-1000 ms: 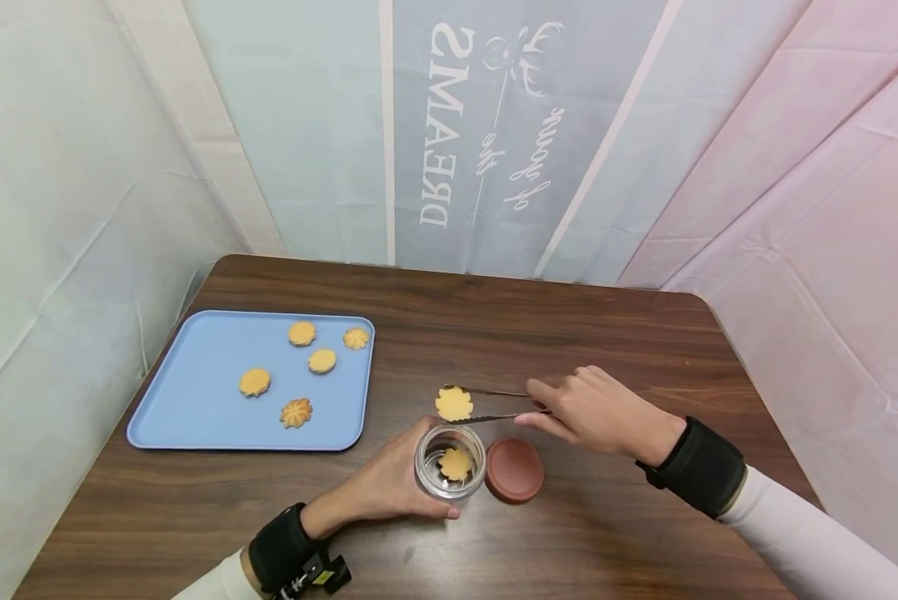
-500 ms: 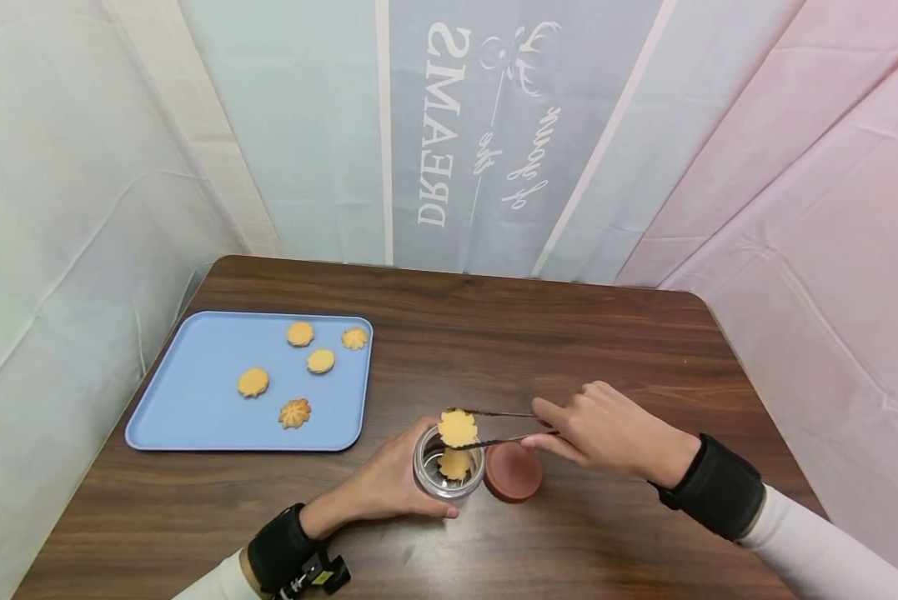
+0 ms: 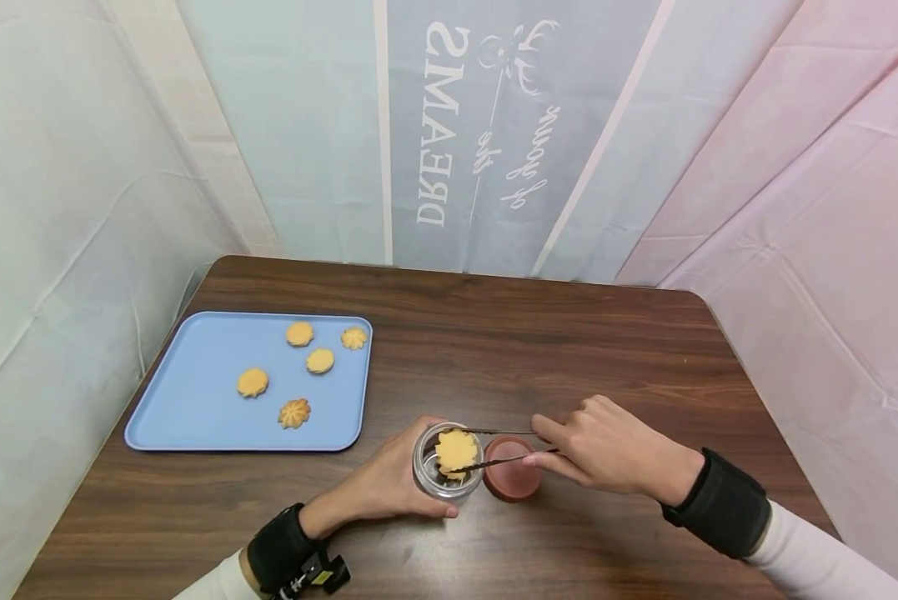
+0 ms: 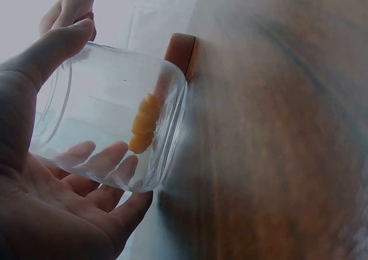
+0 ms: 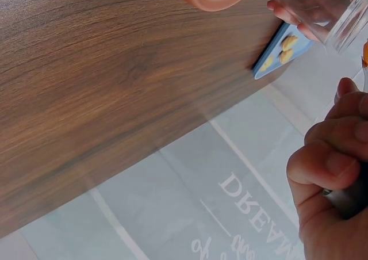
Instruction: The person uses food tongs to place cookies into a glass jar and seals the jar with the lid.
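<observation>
My left hand [image 3: 392,479] grips a clear glass jar [image 3: 428,483] around its side, thumb and fingers spread about it. One cookie [image 4: 144,123] shows through the glass, lying at the jar's bottom. My right hand [image 3: 602,446] holds a pair of metal tongs [image 3: 497,460], whose tips pinch a flower-shaped cookie [image 3: 456,450]. In the head view that cookie overlaps the jar's mouth, and in the right wrist view the tongs sit just outside the rim. Beside the jar, to its right, lies a reddish-brown lid [image 3: 512,479], partly behind the tongs.
At the left of the wooden table [image 3: 569,333] lies a blue tray [image 3: 186,392]. Several cookies, such as a ridged one [image 3: 294,413] near its front, are spread on its right half. Fabric curtains [image 3: 313,125] close off the back and both sides.
My right hand has come toward me with the tongs, bringing the pinched cookie from behind the jar to over its mouth. The left hand and jar have stayed in place.
</observation>
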Motion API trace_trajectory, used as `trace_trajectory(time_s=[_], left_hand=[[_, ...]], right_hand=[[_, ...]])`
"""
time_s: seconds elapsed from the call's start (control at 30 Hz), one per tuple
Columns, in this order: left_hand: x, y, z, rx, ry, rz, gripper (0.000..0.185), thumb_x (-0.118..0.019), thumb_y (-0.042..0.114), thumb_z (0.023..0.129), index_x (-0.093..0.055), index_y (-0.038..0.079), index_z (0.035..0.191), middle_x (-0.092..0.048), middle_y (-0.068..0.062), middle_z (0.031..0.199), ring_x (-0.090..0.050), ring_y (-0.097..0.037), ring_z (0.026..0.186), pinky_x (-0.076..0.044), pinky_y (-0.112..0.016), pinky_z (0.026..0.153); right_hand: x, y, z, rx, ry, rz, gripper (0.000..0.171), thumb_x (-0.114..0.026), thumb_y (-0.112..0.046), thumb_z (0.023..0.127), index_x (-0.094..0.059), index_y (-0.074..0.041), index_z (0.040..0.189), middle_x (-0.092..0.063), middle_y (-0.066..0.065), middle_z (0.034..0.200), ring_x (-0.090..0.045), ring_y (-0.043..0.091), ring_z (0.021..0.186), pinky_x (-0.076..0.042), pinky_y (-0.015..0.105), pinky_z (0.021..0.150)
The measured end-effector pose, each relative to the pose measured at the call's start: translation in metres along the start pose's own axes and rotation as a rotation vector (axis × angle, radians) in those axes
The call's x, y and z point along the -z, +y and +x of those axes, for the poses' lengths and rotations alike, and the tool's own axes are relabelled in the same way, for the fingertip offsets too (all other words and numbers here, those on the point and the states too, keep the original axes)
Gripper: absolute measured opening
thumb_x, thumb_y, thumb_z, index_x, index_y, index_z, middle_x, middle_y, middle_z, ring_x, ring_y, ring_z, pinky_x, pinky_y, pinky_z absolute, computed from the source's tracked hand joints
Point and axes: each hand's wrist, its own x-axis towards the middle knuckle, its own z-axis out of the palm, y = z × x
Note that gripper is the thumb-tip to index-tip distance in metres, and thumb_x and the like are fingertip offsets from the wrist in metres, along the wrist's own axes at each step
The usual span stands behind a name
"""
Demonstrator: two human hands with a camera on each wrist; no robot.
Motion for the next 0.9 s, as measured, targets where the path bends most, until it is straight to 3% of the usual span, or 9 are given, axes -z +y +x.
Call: trace_trajectory(time_s=[0.47, 0.9], left_hand=[[-0.0010, 0.0003, -0.0010, -0.035, 0.010, 0.021, 0.092, -0.101, 0.036, 0.068, -0.050, 0.020, 0.142, -0.068, 0.003, 0.133, -0.066, -0.019, 0.120, -0.052, -0.039, 0.107], [-0.0014, -0.0014, -0.0013, -0.049, 0.005, 0.010, 0.091, -0.101, 0.034, 0.069, -0.049, 0.020, 0.143, -0.068, 0.003, 0.134, -0.066, -0.019, 0.121, -0.051, -0.039, 0.107]], right_hand=[[0.0032, 0.0004, 0.0008, -0.042, 0.005, -0.002, 0.049, -0.037, -0.057, 0.112, -0.043, -0.018, 0.083, -0.012, -0.017, 0.065, -0.002, -0.003, 0.056, -0.002, 0.019, 0.056], [0.0024, 0.0050, 0.0068, -0.062, -0.005, 0.042, 0.044, -0.044, -0.055, 0.111, -0.047, -0.019, 0.086, -0.017, -0.018, 0.061, -0.007, -0.006, 0.053, -0.005, 0.017, 0.053]])
